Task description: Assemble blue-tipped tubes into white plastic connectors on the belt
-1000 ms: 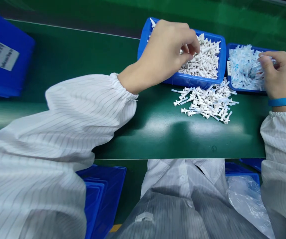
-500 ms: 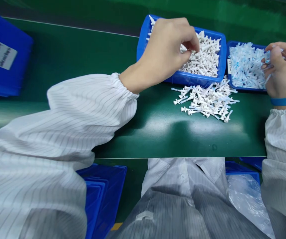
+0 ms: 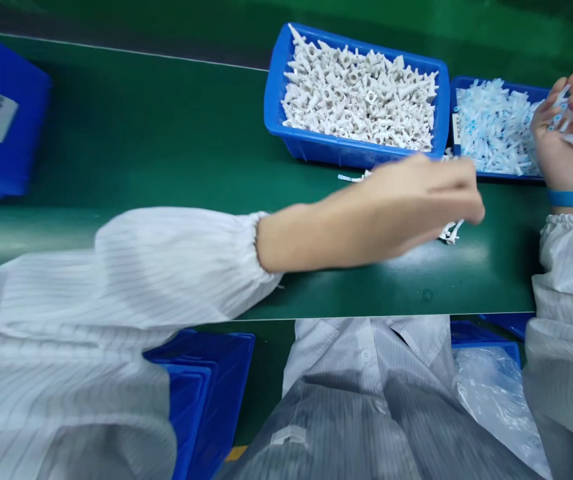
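Observation:
My left hand (image 3: 416,200) stretches over the pile of white fittings with pale tubes (image 3: 450,232) on the green table and covers most of it. Its fingers are closed and slightly blurred; whatever they hold is hidden. At the right edge, my right hand (image 3: 571,157) is palm up, its fingers curled around several small clear plastic tubes (image 3: 561,120) with light-blue parts. It is over the right side of a small blue bin (image 3: 509,177) of similar tubes (image 3: 499,127). Left of that stands a larger blue bin (image 3: 336,152) full of small white plastic fittings (image 3: 361,97).
A blue bin with a label (image 3: 1,127) stands at the far left of the green table (image 3: 166,133). Below the front edge are more blue bins (image 3: 216,380) and a clear plastic bag (image 3: 499,393), beside my lap.
My left hand has left the large bin and moved right and toward me, over the pile. My right hand has turned palm up, showing the tubes in it.

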`<state>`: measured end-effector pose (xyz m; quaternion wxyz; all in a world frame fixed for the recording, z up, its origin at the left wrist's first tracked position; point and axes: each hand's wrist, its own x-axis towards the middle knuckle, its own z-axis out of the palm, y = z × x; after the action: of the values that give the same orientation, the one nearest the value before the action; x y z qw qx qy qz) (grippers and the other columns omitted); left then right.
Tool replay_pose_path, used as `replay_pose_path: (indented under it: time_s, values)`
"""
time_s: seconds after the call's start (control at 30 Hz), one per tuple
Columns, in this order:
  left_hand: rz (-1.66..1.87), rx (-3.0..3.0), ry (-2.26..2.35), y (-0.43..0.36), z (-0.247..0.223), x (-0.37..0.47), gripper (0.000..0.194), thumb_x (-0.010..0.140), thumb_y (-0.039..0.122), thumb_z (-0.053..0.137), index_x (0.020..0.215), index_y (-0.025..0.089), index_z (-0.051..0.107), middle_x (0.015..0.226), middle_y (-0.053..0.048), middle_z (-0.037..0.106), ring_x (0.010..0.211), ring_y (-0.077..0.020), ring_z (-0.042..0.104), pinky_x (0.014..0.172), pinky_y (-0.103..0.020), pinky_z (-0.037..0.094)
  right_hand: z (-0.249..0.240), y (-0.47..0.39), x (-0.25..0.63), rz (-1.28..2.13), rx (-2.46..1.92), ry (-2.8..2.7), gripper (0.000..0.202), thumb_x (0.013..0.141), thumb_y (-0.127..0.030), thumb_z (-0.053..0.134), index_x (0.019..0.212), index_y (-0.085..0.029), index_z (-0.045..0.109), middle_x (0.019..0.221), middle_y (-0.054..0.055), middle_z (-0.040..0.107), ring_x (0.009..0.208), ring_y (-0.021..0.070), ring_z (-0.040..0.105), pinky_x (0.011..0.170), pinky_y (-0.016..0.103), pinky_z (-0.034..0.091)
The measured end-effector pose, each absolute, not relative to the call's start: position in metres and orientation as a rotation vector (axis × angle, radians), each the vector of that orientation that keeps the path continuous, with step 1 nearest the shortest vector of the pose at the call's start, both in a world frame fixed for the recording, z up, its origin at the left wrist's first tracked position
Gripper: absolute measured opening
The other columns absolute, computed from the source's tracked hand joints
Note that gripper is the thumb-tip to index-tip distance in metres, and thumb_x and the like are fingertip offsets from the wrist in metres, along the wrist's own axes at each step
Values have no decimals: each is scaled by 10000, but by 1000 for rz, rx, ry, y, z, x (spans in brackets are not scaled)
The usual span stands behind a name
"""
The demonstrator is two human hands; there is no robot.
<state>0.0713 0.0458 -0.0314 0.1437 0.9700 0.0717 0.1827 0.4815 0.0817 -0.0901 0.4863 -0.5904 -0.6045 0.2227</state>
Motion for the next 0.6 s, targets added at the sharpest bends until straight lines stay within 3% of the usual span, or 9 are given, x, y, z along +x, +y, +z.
replay_pose_path:
  time_s: [0.1, 0.23, 0.37, 0.47, 0.6]
  values:
    - [347, 2720, -49, 24, -53, 73, 445, 995, 69, 237, 1103, 209, 645, 1128, -37, 677, 1002, -134, 628, 913, -278, 472, -88, 78, 473, 711, -1402, -1385, 344, 660, -490, 622, 875, -275, 461, 1060, 131, 545, 1286, 349, 483, 1035, 564, 447]
    - [253, 2608, -151, 14, -83, 72, 403, 1010, 62, 262, 1122, 147, 639, 1130, -79, 677, 961, -136, 610, 889, -276, 474, -84, 73, 443, 703, -1430, -1252, 283, 721, -430, 599, 948, -285, 511, 1193, 121, 580, 1155, 324, 543, 902, 517, 479]
    - [293, 2495, -121, 15, -96, 71, 311, 1029, 109, 350, 1155, 100, 634, 1162, -109, 661, 1018, -147, 602, 934, -283, 477, -78, 71, 411, 605, -1419, -1149, 242, 668, -363, 622, 881, -264, 562, 1055, 99, 606, 832, 229, 552, 674, 392, 441]
    - [317, 2406, -69, 16, -99, 73, 286, 1043, 160, 383, 1174, 96, 629, 1177, -115, 653, 1065, -141, 601, 938, -271, 493, -73, 71, 398, 602, -1389, -1161, 245, 651, -337, 638, 871, -245, 582, 996, 73, 616, 708, 166, 490, 609, 332, 381]
    - [291, 2347, -24, 15, -99, 74, 275, 1048, 185, 391, 1164, 123, 633, 1176, -103, 650, 1075, -133, 606, 941, -268, 503, -69, 70, 391, 569, -1363, -1175, 230, 725, -369, 655, 898, -237, 578, 942, 59, 609, 608, 126, 420, 532, 291, 310]
